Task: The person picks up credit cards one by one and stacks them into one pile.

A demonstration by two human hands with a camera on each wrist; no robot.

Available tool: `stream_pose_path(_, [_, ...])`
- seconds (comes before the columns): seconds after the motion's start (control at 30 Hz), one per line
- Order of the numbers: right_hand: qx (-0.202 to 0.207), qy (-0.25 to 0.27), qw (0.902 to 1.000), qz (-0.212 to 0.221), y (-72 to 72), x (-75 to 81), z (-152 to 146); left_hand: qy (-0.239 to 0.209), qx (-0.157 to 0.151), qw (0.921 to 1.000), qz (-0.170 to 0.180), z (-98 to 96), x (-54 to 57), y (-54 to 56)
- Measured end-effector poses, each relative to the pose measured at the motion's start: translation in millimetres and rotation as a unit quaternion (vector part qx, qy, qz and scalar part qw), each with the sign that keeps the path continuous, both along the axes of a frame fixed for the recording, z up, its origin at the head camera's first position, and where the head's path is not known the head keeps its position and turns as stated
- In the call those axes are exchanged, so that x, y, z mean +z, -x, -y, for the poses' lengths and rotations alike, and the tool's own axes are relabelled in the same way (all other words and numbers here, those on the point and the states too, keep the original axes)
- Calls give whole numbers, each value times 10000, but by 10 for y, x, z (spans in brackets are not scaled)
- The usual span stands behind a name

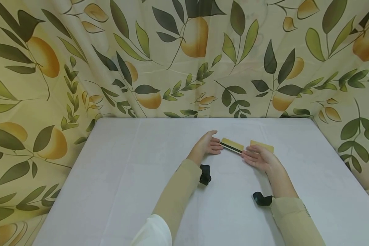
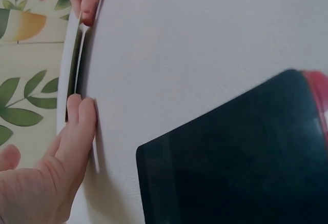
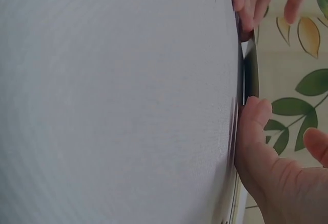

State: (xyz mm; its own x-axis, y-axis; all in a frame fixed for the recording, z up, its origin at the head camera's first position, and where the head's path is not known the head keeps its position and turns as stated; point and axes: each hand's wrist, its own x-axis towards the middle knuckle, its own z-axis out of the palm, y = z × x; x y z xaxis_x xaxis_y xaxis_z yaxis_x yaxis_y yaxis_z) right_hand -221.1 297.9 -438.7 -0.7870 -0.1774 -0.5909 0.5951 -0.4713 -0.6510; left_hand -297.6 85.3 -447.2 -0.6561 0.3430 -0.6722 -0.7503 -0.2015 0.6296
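In the head view, a gold card [image 1: 232,143] with a black stripe and a white strip along its near edge is at the far side of the table. My left hand [image 1: 205,145] reaches its left end, fingers extended and thumb raised. The fingertips of my right hand [image 1: 262,158] are right at the card's opposite end, those fingers also fairly straight. Behind the right hand is a second gold card [image 1: 268,147], partly covered by it. Both wrist views show the striped card [image 2: 76,67] edge-on between the two hands' fingertips.
A white-covered table [image 1: 135,191] reaches back to a curtain [image 1: 184,78] printed with fruit and leaves. Black devices [image 1: 205,175] stick out from both wrists, low over the table. A dark flat slab [image 2: 236,157] with a red edge fills the left wrist view's lower right.
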Motion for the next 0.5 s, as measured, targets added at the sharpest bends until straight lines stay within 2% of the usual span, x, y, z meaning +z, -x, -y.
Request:
stream_pose_path(0.2, [50,17,10000,-10,-7,-9,41,-120,-36,9999,-38,4,-15,-40])
stream_pose_path(0.5, [87,-296,9995,-104,-12,-40,86,21,-47,9998,-205,30,11,-84])
